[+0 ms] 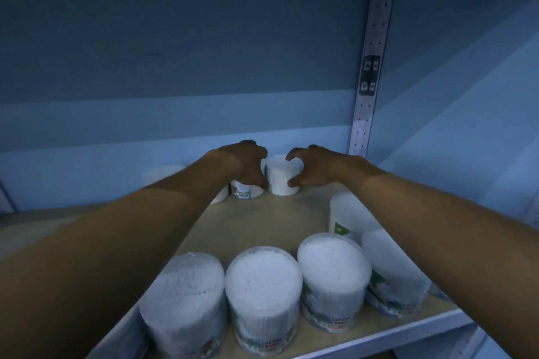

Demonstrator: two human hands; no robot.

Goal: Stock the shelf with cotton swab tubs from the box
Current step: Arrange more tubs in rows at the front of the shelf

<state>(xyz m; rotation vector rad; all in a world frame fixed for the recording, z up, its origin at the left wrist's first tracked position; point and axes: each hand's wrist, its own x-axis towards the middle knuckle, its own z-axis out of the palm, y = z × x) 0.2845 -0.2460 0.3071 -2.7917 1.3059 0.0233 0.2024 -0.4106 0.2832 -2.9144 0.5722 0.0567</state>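
Both my arms reach to the back of the shelf (262, 221). A white cotton swab tub (283, 176) stands upright there between my hands. My left hand (248, 166) is against its left side, with the fingers curled over its top edge and the thumb low beside it. That hand partly covers a second tub with a barcode label (244, 191). My right hand (313, 169) hovers at the tub's right side with fingers spread; its thumb is near the tub's lower edge. The box is out of view.
A row of several cotton swab tubs (264, 291) stands along the shelf's front edge, and one taller tub (345, 218) stands behind them on the right. Another pale tub (163, 173) is at the back left. A perforated metal upright (369, 79) marks the back right corner.
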